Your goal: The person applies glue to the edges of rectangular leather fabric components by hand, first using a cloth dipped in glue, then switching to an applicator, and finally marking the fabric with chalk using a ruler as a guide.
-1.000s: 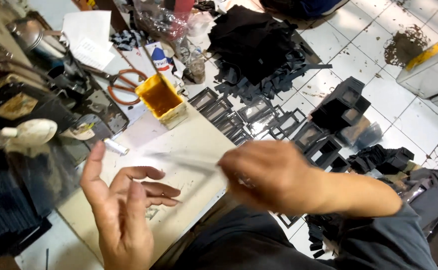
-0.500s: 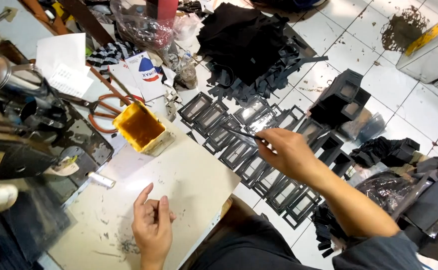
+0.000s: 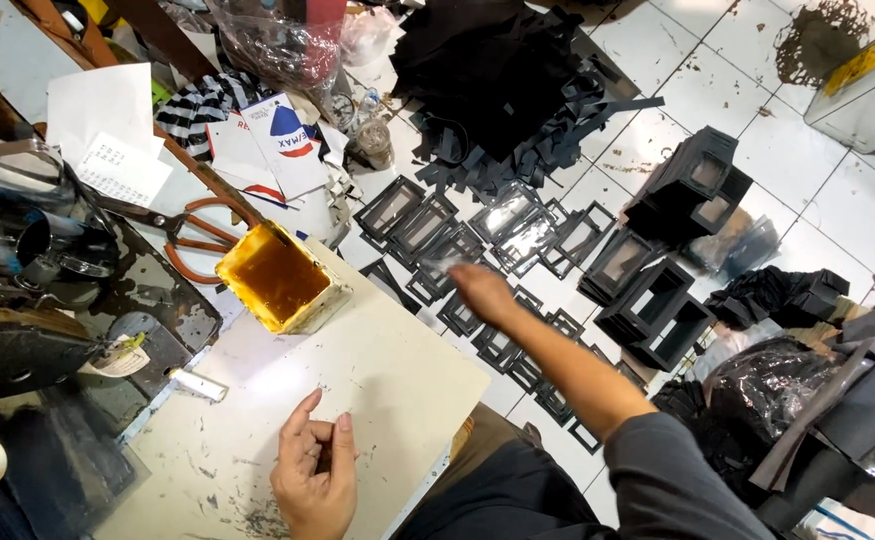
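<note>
Our hands are apart: the right hand (image 3: pixel 479 292), blurred, reaches over the floor (image 3: pixel 657 60) with a thin clear sheet (image 3: pixel 444 264) pinched at its fingertips; the left hand (image 3: pixel 315 470) rests loosely curled and empty near the worktop's (image 3: pixel 377 370) front edge. Many black frames (image 3: pixel 517 235) already lie in rows beyond the worktop's right edge; several show glossy windows, others look bare.
</note>
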